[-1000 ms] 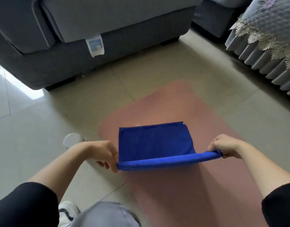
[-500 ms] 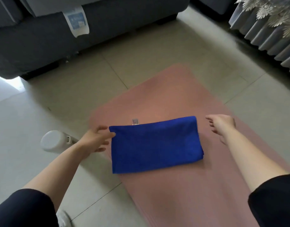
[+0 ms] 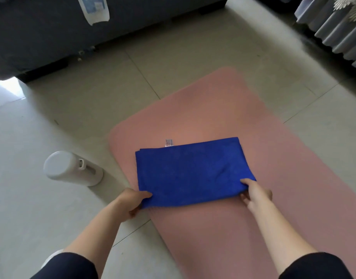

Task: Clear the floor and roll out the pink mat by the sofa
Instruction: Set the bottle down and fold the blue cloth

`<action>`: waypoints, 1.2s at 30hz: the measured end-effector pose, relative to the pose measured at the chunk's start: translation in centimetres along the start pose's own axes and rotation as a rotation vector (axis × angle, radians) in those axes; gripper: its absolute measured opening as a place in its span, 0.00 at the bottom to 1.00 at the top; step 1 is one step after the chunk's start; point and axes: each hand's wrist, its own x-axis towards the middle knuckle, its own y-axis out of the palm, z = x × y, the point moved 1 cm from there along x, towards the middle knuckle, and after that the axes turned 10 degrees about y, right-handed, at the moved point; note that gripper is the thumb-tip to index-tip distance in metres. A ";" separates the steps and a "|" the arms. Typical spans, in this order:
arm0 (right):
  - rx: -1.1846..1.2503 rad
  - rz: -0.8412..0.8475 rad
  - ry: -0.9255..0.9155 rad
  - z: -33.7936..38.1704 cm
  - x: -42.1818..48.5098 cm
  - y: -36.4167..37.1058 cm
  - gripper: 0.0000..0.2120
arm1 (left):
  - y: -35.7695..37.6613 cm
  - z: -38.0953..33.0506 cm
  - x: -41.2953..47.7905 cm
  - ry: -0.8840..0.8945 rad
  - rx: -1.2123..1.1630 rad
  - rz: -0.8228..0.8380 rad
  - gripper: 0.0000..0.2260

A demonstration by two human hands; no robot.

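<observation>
Pink mat [image 3: 223, 109] already unrolled flat on the floor [image 3: 52, 121], near the sofa [image 3: 42, 27], long axis running away from the person toward the upper right. Folded blue towel [image 3: 191, 170] lying across mat, long side crosswise. Left hand [image 3: 132, 200] pinched on near left corner, right hand [image 3: 255, 193] pinched on near right corner, both equally near. White bottle [image 3: 70, 168] on floor just beside mat, left of towel. Probably another fold next, away from the body.

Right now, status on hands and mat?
Left hand and right hand gripping blue towel corners. Pink mat flat. White bottle beside mat.
</observation>
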 end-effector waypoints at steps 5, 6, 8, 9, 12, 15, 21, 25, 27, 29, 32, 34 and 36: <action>-0.220 -0.011 -0.377 0.8 -4.7 3.3 0.13 | 0.6 -0.5 -0.5 0.020 -0.114 0.007 0.07; -0.320 0.000 -0.533 0.6 -6.2 4.3 0.14 | 0.6 -0.7 -0.5 0.044 -0.156 -0.003 0.06; -0.471 0.113 -0.757 -0.6 -9.1 6.3 0.15 | 0.7 -0.9 -0.6 0.084 -0.251 0.001 0.05; -0.532 0.205 -0.824 -1.6 -10.4 7.2 0.14 | 0.7 -0.9 -0.8 0.096 -0.289 0.015 0.06; -0.776 0.499 -0.909 -5.7 -13.1 9.4 0.09 | 0.7 -0.7 -1.0 0.105 -0.376 0.014 0.06; -1.075 0.713 -0.903 -9.3 -13.8 10.1 0.12 | 0.1 -0.3 -1.2 0.100 -0.533 -0.011 0.10; -1.151 0.619 -1.125 -10.4 -10.8 7.3 0.26 | -0.3 0.0 -1.5 0.248 -0.412 -0.009 0.23; -1.294 0.300 -1.204 -8.5 -8.2 5.2 0.45 | -1.0 -1.8 -2.7 0.340 -0.536 0.092 0.21; -1.321 0.188 -1.158 -7.4 -7.8 4.9 0.47 | -2.0 -2.6 -3.6 0.324 -0.575 0.189 0.14; -1.221 0.167 -1.141 -5.8 -8.3 5.6 0.42 | -3.4 -3.0 -4.5 0.288 -0.629 0.257 0.11; -1.010 0.428 -1.131 -4.1 -11.1 8.3 0.28 | -6.6 -2.5 -6.2 0.241 -0.513 0.283 0.13; -0.982 0.752 -1.008 -3.6 -13.6 10.0 0.24 | -9.3 -2.4 -7.6 0.230 -0.398 0.299 0.16; -1.004 1.009 -0.838 -3.9 -16.4 11.3 0.17 | -12.8 -2.4 -9.1 0.244 -0.295 0.325 0.23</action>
